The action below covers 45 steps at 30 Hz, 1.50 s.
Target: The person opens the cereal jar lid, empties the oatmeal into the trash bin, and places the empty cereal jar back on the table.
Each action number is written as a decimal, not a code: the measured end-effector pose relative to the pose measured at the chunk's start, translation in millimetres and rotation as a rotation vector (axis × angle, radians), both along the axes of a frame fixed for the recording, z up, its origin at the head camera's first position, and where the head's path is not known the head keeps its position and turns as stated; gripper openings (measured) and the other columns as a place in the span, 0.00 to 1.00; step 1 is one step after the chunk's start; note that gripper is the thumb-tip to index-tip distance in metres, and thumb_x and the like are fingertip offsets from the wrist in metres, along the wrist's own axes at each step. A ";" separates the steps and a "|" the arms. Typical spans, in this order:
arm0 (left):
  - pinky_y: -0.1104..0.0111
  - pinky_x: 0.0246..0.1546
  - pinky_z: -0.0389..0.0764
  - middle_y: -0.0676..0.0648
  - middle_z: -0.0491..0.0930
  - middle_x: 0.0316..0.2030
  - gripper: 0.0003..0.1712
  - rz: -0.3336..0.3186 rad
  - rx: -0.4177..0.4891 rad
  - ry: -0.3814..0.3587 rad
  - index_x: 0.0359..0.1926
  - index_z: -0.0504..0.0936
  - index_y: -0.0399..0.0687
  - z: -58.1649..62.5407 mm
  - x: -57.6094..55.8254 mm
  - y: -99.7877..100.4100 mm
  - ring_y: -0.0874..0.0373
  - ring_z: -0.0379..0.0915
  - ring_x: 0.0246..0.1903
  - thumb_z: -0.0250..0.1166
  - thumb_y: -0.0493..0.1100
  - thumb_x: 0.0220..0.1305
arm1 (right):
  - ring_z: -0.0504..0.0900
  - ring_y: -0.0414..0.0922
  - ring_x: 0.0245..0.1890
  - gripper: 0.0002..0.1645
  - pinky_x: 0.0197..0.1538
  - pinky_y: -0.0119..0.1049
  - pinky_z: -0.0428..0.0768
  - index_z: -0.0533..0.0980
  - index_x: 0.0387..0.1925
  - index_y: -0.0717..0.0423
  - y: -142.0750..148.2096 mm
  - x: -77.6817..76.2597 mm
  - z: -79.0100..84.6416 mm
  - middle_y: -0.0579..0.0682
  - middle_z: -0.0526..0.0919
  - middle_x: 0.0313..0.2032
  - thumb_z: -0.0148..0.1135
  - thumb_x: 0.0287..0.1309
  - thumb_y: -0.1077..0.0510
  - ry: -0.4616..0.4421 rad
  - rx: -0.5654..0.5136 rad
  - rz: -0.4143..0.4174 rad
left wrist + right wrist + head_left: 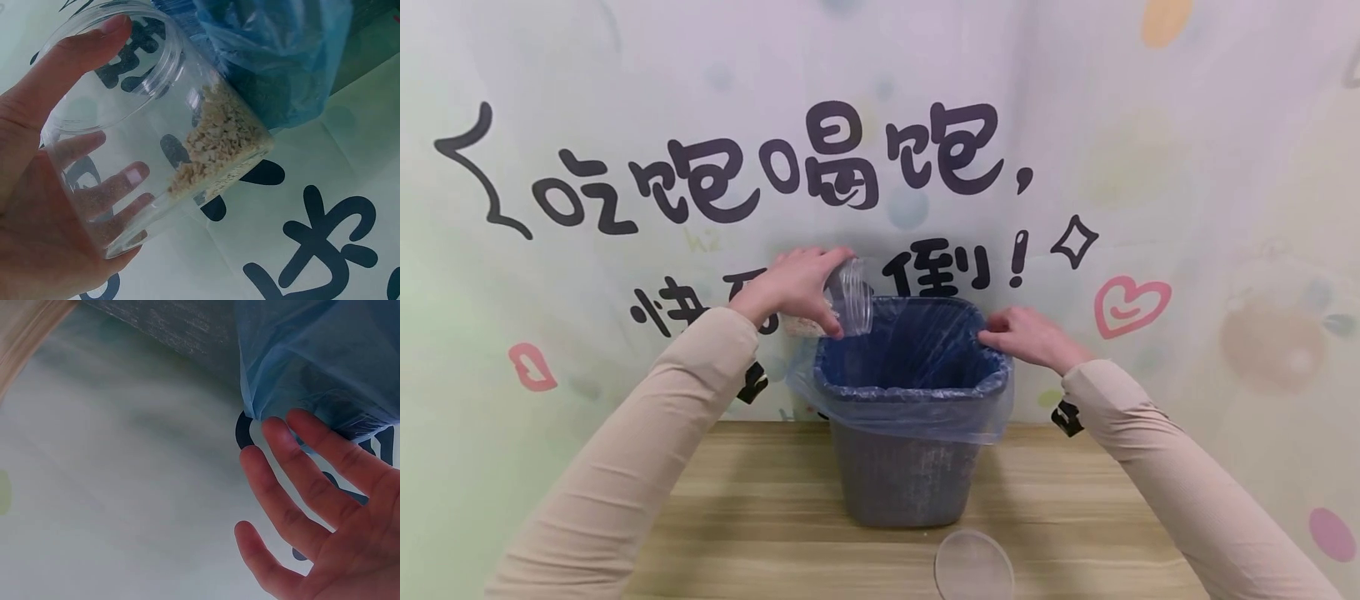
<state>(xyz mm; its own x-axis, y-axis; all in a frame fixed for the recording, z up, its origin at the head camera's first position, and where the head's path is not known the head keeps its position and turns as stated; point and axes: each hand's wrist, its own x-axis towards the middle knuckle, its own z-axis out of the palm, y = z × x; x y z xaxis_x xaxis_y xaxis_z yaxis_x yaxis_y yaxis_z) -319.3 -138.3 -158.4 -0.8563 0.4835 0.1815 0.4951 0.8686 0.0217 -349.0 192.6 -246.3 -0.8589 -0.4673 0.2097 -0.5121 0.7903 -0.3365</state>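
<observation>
My left hand (801,287) grips a clear plastic jar (850,302) by its side, thumb near the threaded mouth. The jar lies tilted, its open mouth facing right over the left rim of a grey trash bin (910,479). Pale beige crumbly bits (222,134) are heaped inside the jar toward its base. A blue plastic bag (917,410) lines the bin and folds down over its rim. At the right rim, my right hand (1026,335) holds the edge, its fingers outside against the bag and the thumb hidden in the right wrist view.
A clear round lid (974,568) lies on the wood-grain table (760,500), in front of the bin. Behind the bin hangs a pale printed backdrop (1187,167) with large dark characters and a pink heart outline.
</observation>
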 end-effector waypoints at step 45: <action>0.45 0.63 0.54 0.36 0.61 0.66 0.62 0.029 -0.106 -0.145 0.73 0.55 0.50 13.5 -2.4 9.2 0.39 0.57 0.63 0.80 0.46 0.39 | 0.78 0.47 0.31 0.19 0.37 0.44 0.76 0.80 0.38 0.65 -1.0 -2.2 -0.3 0.53 0.83 0.32 0.53 0.63 0.52 -0.004 0.009 0.004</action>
<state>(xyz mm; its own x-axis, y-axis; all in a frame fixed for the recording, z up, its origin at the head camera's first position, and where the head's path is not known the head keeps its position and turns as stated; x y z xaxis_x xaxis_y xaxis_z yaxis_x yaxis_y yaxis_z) -321.7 -129.1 -145.0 -0.8834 0.4685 0.0043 0.4685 0.8834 -0.0015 -351.2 191.6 -246.6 -0.8580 -0.4723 0.2019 -0.5136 0.7913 -0.3317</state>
